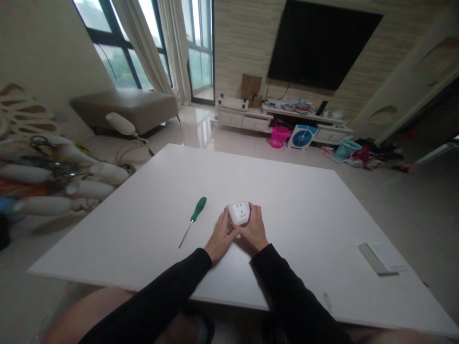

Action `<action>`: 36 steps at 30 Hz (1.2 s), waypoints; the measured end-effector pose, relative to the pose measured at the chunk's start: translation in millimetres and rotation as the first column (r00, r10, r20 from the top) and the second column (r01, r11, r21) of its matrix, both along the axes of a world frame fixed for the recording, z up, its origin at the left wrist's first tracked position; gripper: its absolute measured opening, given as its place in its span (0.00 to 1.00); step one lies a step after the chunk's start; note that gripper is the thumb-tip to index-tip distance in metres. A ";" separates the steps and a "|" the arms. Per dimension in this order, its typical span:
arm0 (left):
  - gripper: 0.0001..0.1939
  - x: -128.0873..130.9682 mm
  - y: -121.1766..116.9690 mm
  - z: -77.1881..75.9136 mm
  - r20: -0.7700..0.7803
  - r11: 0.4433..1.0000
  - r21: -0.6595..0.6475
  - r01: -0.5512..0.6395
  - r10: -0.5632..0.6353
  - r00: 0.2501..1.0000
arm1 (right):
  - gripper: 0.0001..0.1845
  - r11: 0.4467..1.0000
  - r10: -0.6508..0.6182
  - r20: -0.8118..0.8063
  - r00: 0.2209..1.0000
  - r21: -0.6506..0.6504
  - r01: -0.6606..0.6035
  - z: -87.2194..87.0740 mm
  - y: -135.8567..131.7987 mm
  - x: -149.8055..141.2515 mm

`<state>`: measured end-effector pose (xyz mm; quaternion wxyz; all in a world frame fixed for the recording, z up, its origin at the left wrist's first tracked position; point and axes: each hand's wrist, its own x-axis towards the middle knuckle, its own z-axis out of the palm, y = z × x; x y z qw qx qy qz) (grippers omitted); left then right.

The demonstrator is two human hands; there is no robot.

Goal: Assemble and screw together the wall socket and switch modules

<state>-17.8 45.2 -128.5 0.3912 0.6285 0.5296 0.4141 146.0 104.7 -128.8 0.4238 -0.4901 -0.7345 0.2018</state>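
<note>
Between my two hands is a white power socket [238, 212], its face with the plug slots turned up towards me. My left hand [220, 237] grips its left side, fingers along the edge. On the right side my right hand [255, 229] is closed round it, and both thumbs meet at the near edge. The socket's underside is hidden, so I cannot tell whether it touches the table. To the left of my hands a screwdriver [193, 217] with a green handle lies on the white table [287, 191], its metal tip pointing towards me.
Towards the table's right edge lie a grey strip and white paper [383, 258]. A small clear piece [327, 302] rests by the near edge. Left of the table stand several white lamp-like parts [46, 205]. A pink basket [279, 137] and blue fan [303, 137] stand beyond.
</note>
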 end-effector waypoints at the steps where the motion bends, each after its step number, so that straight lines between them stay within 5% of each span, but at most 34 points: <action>1: 0.45 -1.2 -0.3 -0.2 -0.005 1.000 -0.009 -0.018 0.018 1.000 | 0.49 1.000 0.027 -0.022 0.999 -0.009 -0.027 -2.0 -3.4 1.7; 11: 0.39 -6.4 -4.2 2.0 -0.282 0.993 -0.016 -0.116 0.107 0.954 | 0.46 0.978 0.142 -0.161 0.977 -0.129 -0.163 -2.1 -8.5 11.9; 22: 0.35 -6.5 -3.6 2.2 -0.197 0.975 0.113 -0.190 0.209 0.958 | 0.47 0.952 0.203 -0.200 0.959 -0.188 -0.241 7.4 -5.9 21.0; 36: 0.39 -1.5 -16.5 -5.3 -0.221 0.962 0.166 -0.215 0.249 0.943 | 0.43 0.950 0.304 -0.092 0.948 -0.048 -0.309 24.8 0.2 30.2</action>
